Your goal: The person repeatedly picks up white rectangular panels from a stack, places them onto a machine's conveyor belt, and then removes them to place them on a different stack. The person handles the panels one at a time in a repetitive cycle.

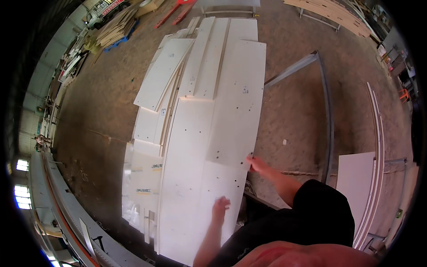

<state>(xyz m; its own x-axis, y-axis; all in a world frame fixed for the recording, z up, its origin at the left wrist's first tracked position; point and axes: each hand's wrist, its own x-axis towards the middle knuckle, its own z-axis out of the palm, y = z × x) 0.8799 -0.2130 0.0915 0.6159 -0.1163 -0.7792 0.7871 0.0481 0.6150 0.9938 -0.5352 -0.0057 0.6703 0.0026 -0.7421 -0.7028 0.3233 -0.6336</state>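
Note:
A long white panel [232, 115] with small dark holes lies on top of a stack of white boards. At its right edge is my right hand [255, 164], closed on the rim, with fingertips beside a dark hole and the underside of the grip hidden. My left hand [219, 210] is over the near part of the panel, its fingers loosely bent and apart with nothing visible between them. Whether it touches the surface I cannot tell. Narrower white boards [199, 62] and a tilted white board [165, 71] lie on the far part of the stack.
A grey metal frame [328, 107] stands on the floor to the right. Beyond it lean a white sheet [355, 178] and long strips [378, 133]. Film-wrapped boards [142, 178] lie at the stack's left. A long machine [66, 209] runs along the lower left. Red forks [167, 17] are at the back.

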